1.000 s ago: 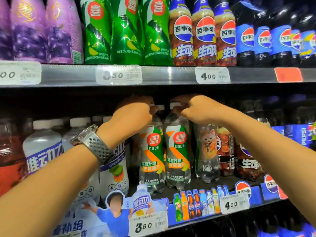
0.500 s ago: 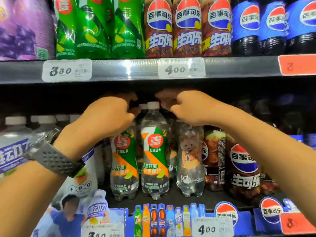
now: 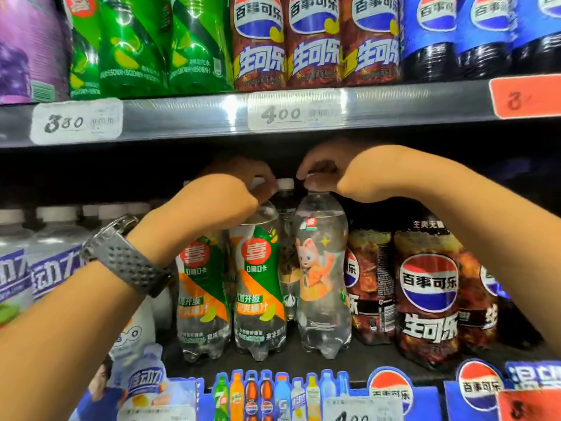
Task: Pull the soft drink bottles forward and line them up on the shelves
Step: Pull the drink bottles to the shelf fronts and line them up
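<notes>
My left hand (image 3: 224,199) grips the cap of a clear green-and-orange-labelled plastic bottle (image 3: 260,287) | my right hand (image 3: 331,170) pinches the cap of a clear fox-printed bottle (image 3: 323,284) | both hold clear liquid, upright on the dark shelf (image 3: 358,363).

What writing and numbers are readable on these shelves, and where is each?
"百事可乐": cola bottle on the lower shelf.
"生可乐": the same bottle, lower on its label.
"喜": green-and-orange bottle under the left hand.
"4.00": white price tag.
"3.30" (perhaps 3.80): left price tag.
Blurred: the orange tag, and small print everywhere.
The right hand covers a cap.
</notes>
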### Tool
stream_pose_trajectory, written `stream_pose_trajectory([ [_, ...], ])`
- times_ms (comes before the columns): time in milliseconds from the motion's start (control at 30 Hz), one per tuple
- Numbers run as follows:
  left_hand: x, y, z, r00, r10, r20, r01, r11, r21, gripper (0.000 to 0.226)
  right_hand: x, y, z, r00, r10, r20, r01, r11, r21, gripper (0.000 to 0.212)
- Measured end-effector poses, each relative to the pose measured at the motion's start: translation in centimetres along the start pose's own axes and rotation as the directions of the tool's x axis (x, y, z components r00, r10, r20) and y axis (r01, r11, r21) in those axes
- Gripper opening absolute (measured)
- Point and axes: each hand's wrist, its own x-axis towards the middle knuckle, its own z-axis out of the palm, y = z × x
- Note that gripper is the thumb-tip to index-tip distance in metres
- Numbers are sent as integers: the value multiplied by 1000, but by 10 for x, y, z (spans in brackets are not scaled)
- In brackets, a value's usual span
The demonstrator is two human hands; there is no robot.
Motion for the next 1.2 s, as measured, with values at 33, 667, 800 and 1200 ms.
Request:
stream_pose_trajectory([
  [33,0,-1,0,1000,6,-4,-6,1000,-3,19,4,-1,3,1000,14,-13,-13,1000,18,28],
  [667,21,34,12,991,130,-10,-130,978,-163,37,-32,25,-12,967,76,-245,-95,993,-68,36],
  [800,21,36,15,991,133,-2,-133,987,-90,37,-50,42,-15,980,84,-179,-123,967,-221,50],
  [1200,33,59,9,976,180,121,-158,972,-172,41,-83,82,-29,968,135,-210,-158,982,-100,57],
])
